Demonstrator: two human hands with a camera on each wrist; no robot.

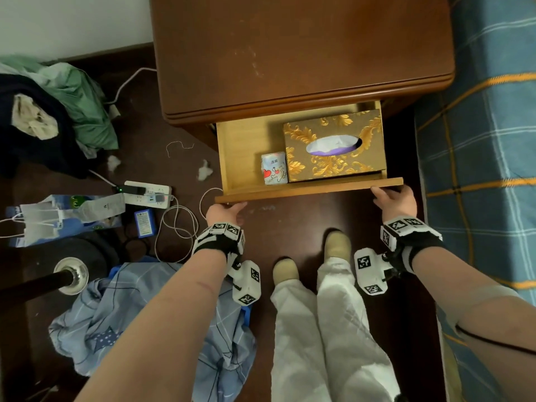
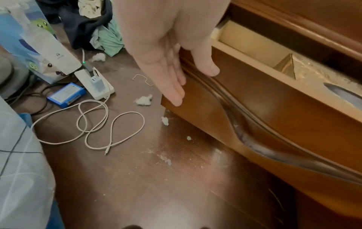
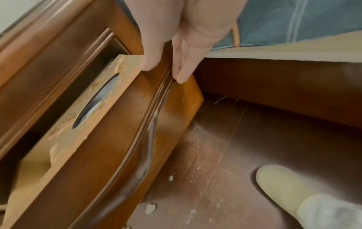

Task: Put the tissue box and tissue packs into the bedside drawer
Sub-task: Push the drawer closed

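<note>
The bedside drawer [image 1: 240, 158] stands pulled out under the brown nightstand top [image 1: 290, 53]. Inside it, a gold-patterned tissue box [image 1: 333, 146] fills the right side, and a small white tissue pack [image 1: 274, 168] with a red heart stands against its left end. My left hand [image 1: 224, 211] rests at the left end of the drawer front [image 2: 274, 116], fingers [image 2: 172, 86] straight along the face and thumb on the top edge. My right hand [image 1: 394, 200] lies the same way at the right end, fingers [image 3: 184, 68] flat on the front [image 3: 117, 147]. The box top [image 3: 117, 86] shows beside it.
A plaid-covered bed [image 1: 487, 140] runs close along the right. On the dark floor to the left lie a power strip [image 1: 148, 192], a looped white cable [image 1: 177, 227], a blue pack [image 1: 143, 223], bags and clothes [image 1: 145, 314]. My slippered feet [image 1: 336, 245] stand before the drawer.
</note>
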